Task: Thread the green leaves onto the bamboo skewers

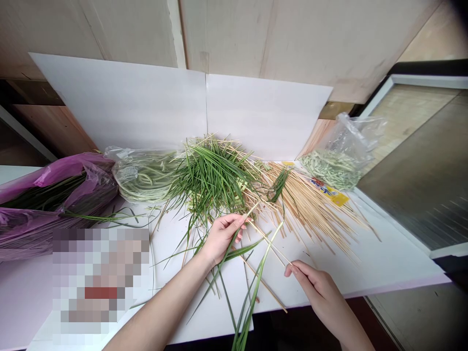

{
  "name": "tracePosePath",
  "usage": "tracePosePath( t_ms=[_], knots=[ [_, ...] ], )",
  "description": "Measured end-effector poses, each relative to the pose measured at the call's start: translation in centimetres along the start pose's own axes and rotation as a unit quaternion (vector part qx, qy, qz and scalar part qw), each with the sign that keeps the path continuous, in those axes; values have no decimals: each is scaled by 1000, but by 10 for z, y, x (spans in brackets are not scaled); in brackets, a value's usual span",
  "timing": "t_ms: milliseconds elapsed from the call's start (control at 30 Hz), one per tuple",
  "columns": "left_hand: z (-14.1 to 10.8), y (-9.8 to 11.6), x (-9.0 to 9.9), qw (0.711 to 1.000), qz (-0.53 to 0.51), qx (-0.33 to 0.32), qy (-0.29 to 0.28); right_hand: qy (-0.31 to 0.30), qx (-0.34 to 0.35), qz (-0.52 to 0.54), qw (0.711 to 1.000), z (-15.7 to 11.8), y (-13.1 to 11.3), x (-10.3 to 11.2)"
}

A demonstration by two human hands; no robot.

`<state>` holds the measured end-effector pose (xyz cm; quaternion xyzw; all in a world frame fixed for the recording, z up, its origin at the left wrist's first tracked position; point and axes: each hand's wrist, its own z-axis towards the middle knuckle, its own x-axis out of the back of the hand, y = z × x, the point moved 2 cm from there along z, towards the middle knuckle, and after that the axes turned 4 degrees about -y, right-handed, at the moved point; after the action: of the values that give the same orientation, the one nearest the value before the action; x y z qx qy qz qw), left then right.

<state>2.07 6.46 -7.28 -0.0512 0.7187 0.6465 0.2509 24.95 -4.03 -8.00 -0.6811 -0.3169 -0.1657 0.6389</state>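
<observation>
My left hand (224,238) is closed in a pinch on garlic chives, whose pale end pokes out above the fingertips. Long green leaves trail down below that hand. My right hand (309,280) grips the lower end of a thin bamboo skewer (271,242). That skewer slants up and left to the left fingertips; whether a second one lies along it I cannot tell. Crossing it is another bunch of chives (261,268), white end up, hanging over the table's front edge. Behind the hands lies a heap of chives (215,170) on skewers.
Loose bamboo skewers (310,209) fan out at the right. Clear bags of pale green strands stand at the back left (144,178) and right (331,168). A purple bag (87,195) of long greens lies far left. White boards (270,117) back the white table (387,253). One left patch is pixelated.
</observation>
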Motion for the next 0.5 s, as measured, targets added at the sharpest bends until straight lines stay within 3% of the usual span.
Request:
tracePosePath(
  t_ms=[500],
  knots=[
    [3,-2,4,997,62,-34,-19,-3,-5,-2,1000,1,-1,-1]
  ],
)
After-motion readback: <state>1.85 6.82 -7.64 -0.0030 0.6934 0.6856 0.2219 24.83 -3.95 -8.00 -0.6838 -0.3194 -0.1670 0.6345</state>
